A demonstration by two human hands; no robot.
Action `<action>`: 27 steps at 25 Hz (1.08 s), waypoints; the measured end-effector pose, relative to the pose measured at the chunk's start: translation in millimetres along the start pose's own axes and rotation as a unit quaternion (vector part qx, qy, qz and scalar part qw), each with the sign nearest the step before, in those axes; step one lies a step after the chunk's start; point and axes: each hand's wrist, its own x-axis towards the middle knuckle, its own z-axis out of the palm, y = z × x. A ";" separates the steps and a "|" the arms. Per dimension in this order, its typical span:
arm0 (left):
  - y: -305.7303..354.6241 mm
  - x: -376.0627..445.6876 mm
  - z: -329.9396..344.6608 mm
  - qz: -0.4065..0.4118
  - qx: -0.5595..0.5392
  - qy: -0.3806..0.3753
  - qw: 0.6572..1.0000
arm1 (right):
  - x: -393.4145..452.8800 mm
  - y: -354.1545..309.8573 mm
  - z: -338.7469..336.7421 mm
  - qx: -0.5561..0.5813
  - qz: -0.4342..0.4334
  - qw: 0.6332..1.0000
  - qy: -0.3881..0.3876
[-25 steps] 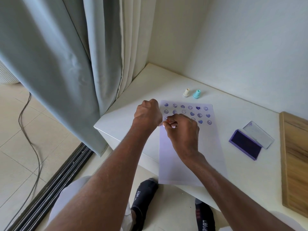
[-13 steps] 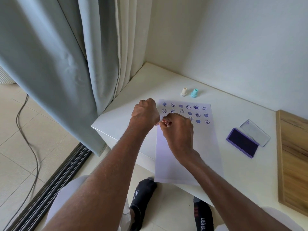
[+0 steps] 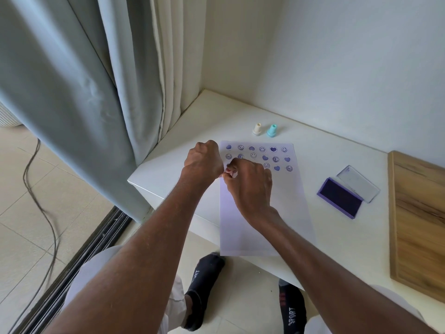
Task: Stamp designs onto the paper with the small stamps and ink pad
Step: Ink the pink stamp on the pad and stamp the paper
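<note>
A white sheet of paper (image 3: 289,201) lies on the white table (image 3: 342,249), with three rows of purple hearts and smiley faces printed across its top. My right hand (image 3: 250,189) is over the left end of the third row, fingers pinched on a small pinkish stamp (image 3: 228,171) that is mostly hidden. My left hand (image 3: 204,162) is a closed fist at the paper's left edge, touching the right hand; nothing shows inside it. A cream stamp (image 3: 257,129) and a teal stamp (image 3: 272,130) stand upright just beyond the paper. The open purple ink pad (image 3: 340,197) lies to the right.
The ink pad's clear lid (image 3: 358,183) lies open behind it. A wooden board (image 3: 419,220) lies along the table's right side. Grey and cream curtains (image 3: 72,92) hang at the left, and white walls enclose the far corner. A cable (image 3: 41,201) trails over the floor tiles.
Both hands stay together over the third row's left end with barely any shift. The view has drifted slightly.
</note>
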 end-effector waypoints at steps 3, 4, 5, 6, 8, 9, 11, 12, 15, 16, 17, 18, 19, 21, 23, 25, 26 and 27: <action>0.9 0.7 -2.7 -0.003 0.009 -0.006 1.000 | 5.1 1.8 -5.6 0.004 0.023 0.999 -0.027; 0.6 1.1 -4.3 -0.004 0.014 0.003 1.000 | 7.5 2.2 -9.2 0.024 0.033 0.999 -0.032; 0.2 2.4 -5.4 -0.007 0.016 0.013 1.000 | 10.1 4.4 -15.1 0.058 0.049 0.997 -0.033; -0.6 4.5 -6.3 -0.008 0.017 0.022 1.000 | 13.0 7.2 -23.7 0.111 0.073 0.991 -0.022; -0.6 8.8 -7.9 -0.008 0.014 0.033 0.999 | 23.6 15.8 -48.7 0.281 0.153 0.947 -0.003; 0.7 10.1 -8.7 -0.007 0.012 0.033 0.999 | 29.2 22.5 -63.9 0.382 0.207 0.900 -0.009; 7.2 10.9 -13.2 0.001 0.000 0.040 0.999 | 36.2 45.9 -90.7 0.528 0.334 0.778 -0.066; 12.3 9.7 -16.4 0.011 -0.012 0.051 0.999 | 36.7 59.1 -101.1 0.581 0.380 0.713 -0.099; 41.5 -0.2 -19.0 0.063 -0.106 0.066 0.990 | 30.4 93.8 -113.2 0.685 0.418 0.578 -0.146; 53.6 -5.4 -17.1 0.077 -0.163 0.054 0.982 | 27.3 100.1 -114.3 0.704 0.415 0.556 -0.154; 66.0 -11.1 -14.7 0.085 -0.227 0.030 0.970 | 24.6 104.2 -116.0 0.719 0.411 0.537 -0.159; 79.1 -16.5 -11.1 0.093 -0.284 0.002 0.954 | 22.9 108.8 -118.4 0.734 0.410 0.519 -0.158; 90.0 -20.4 -6.7 0.099 -0.330 -0.024 0.938 | 21.7 112.9 -121.6 0.746 0.409 0.503 -0.152; 107.8 -26.7 1.0 0.103 -0.403 -0.066 0.907 | 21.6 122.2 -126.5 0.764 0.413 0.477 -0.132; 121.0 -28.0 7.9 0.111 -0.462 -0.101 0.874 | 22.0 129.5 -131.7 0.773 0.417 0.465 -0.110; 133.0 -28.5 15.5 0.133 -0.488 -0.120 0.854 | 23.1 132.5 -135.8 0.772 0.422 0.467 -0.085; 140.2 -29.7 19.5 0.141 -0.490 -0.119 0.852 | 24.5 133.7 -137.8 0.769 0.426 0.470 -0.072; 147.1 -30.6 23.6 0.143 -0.489 -0.111 0.853 | 25.9 134.7 -139.3 0.766 0.428 0.475 -0.061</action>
